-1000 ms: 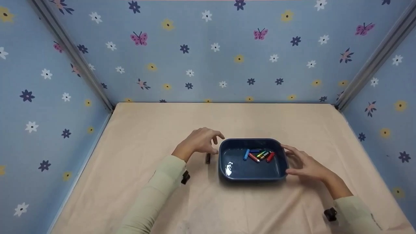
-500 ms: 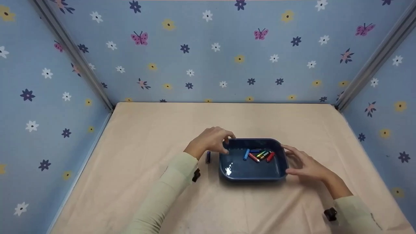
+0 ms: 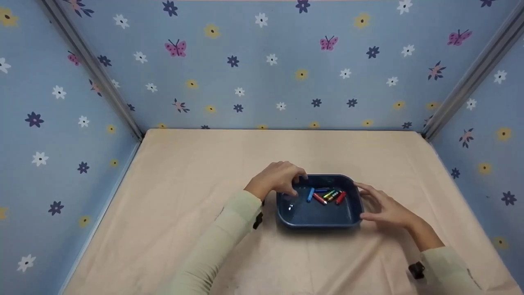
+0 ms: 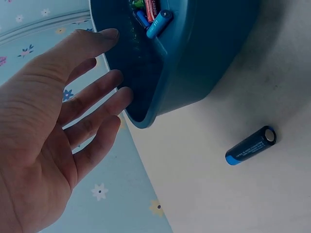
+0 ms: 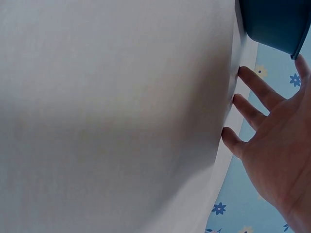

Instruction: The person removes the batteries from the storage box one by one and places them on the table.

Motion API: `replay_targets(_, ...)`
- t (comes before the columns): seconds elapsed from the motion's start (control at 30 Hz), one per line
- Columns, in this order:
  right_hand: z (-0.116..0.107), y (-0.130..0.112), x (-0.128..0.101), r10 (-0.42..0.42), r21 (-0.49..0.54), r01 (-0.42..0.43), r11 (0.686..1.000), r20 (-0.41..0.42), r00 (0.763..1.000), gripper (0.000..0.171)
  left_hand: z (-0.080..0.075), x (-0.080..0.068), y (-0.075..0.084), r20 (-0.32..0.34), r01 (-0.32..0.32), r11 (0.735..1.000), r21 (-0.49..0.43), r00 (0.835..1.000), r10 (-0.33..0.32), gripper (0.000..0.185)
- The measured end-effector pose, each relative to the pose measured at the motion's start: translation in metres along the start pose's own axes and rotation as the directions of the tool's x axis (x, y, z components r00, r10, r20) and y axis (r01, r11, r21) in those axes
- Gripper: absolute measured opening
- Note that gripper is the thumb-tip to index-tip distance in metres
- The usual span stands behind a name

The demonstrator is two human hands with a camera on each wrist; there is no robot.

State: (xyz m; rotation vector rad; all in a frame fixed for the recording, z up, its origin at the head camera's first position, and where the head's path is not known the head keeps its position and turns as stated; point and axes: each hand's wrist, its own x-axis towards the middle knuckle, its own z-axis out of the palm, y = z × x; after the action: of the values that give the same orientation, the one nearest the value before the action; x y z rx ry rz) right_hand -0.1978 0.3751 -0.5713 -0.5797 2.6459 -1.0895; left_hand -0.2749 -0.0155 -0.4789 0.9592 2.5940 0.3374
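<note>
A dark blue bin [image 3: 319, 221] stands on the cloth-covered table, with several small coloured batteries [image 3: 323, 196] lying toward its back right. My left hand [image 3: 278, 180] hovers above the bin's left side, fingers loosely bent and nothing held. In the left wrist view a lone dark blue battery [image 4: 250, 145] lies on the cloth outside the bin; my left forearm mostly hides it in the head view. At the bin's right end my right hand [image 3: 385, 209] spreads its fingers, thumb and a fingertip at the rim. Other fingertips of the right hand [image 5: 277, 131] reach the cloth.
Pale peach cloth [image 3: 196, 164] covers the table, creased near the front. Flower-patterned blue panels [image 3: 262, 65] stand behind and on both sides, joined by grey metal posts [image 3: 470, 69]. A small black device [image 3: 416, 270] sits at the right wrist.
My left hand has moved right, from beside the bin's left rim to over its inside. The right hand, the bin and the batteries in it have stayed put.
</note>
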Motion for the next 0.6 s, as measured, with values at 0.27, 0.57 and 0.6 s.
replay_targets(0.27, -0.002, -0.002, 0.000, -0.001, 0.008, 0.001, 1.000, 0.006, 1.000, 0.092, 0.005, 0.008, 0.005, 0.041, -0.024, 0.999, 0.049, 0.999, 0.022, 0.058)
replay_targets(0.57, -0.001, 0.000, 0.000, 0.003, 0.031, -0.004, 1.000, 0.012, 1.000, 0.092, 0.017, 0.022, 0.009, 0.076, -0.027, 0.999, 0.038, 0.997, 0.024, 0.060)
replay_targets(0.6, -0.001, 0.000, 0.000, 0.003, 0.030, -0.004, 1.000, 0.012, 1.000, 0.092, 0.018, 0.024, 0.009, 0.079, -0.025, 0.999, 0.042, 0.997, 0.021, 0.060)
